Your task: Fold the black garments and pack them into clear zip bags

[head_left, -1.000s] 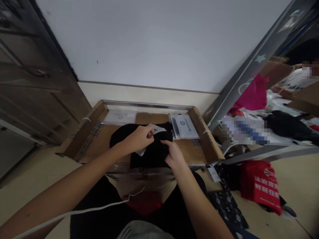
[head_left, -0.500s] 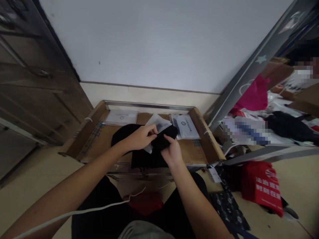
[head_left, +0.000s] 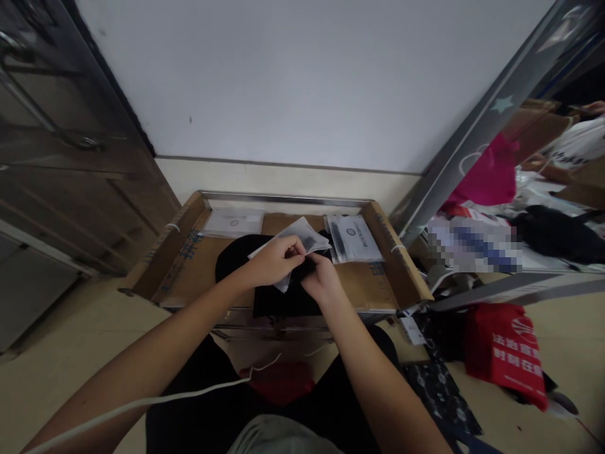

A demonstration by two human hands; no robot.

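Note:
My left hand (head_left: 278, 260) is closed on a translucent plastic bag (head_left: 307, 232), its thumb and forefinger pinched at the bag's edge. Close beside it, my right hand (head_left: 322, 279) is closed on black cloth (head_left: 283, 304) at the bag's opening. Part of this cloth seems to lie inside the bag, but my fingers hide how much. The rest of the black cloth spreads beneath both hands and over the front edge of a cardboard-lined tray (head_left: 189, 274). A flat clear packet with a printed logo (head_left: 357, 238) lies just right of my hands.
Another flat packet (head_left: 234, 222) lies at the tray's back left. Behind stands a white wall (head_left: 283, 82), with a door (head_left: 70, 164) to the left. A cluttered shelf (head_left: 543, 252) and a red bag (head_left: 508, 353) are on the right. A white cable (head_left: 189, 394) crosses my left forearm.
The plastic bag has turned flatter and its corner now reaches farther right, over the black cloth. My right hand has drawn in closer to my left, and less cloth shows above it.

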